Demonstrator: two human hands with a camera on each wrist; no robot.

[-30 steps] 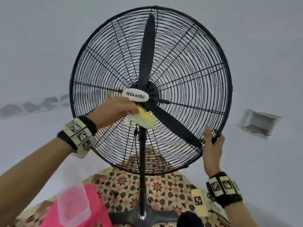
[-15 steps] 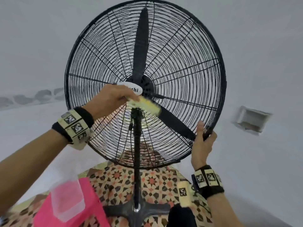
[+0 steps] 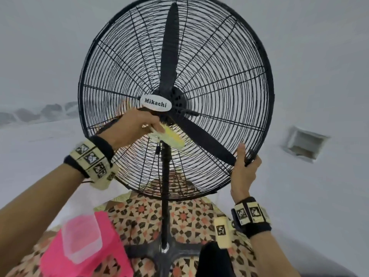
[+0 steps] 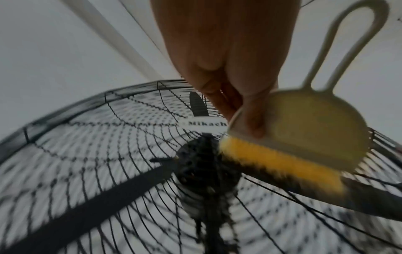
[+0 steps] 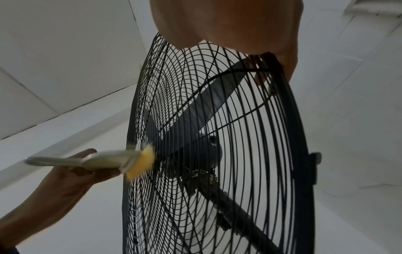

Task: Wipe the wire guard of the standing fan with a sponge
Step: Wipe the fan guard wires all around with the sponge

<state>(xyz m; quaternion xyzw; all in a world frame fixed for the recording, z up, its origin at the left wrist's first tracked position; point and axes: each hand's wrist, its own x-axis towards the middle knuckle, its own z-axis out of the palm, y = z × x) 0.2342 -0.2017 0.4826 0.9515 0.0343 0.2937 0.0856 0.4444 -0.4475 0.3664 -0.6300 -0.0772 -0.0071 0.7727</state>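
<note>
Sponge [image 3: 169, 137] | in left hand [image 3: 131, 128] | against wire guard [image 3: 209, 56] below hub

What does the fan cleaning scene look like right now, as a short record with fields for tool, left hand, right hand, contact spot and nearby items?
tool: yellow sponge with a cream plastic looped handle
left hand: left hand holds the sponge's cream backing
right hand: right hand grips the lower right rim of the black round wire guard
contact spot: sponge face against the guard's front wires, just below the white oval Mikachi badge
blades: three black blades behind the wires, not blurred
nearby items: clear plastic tub on a pink cloth
</note>
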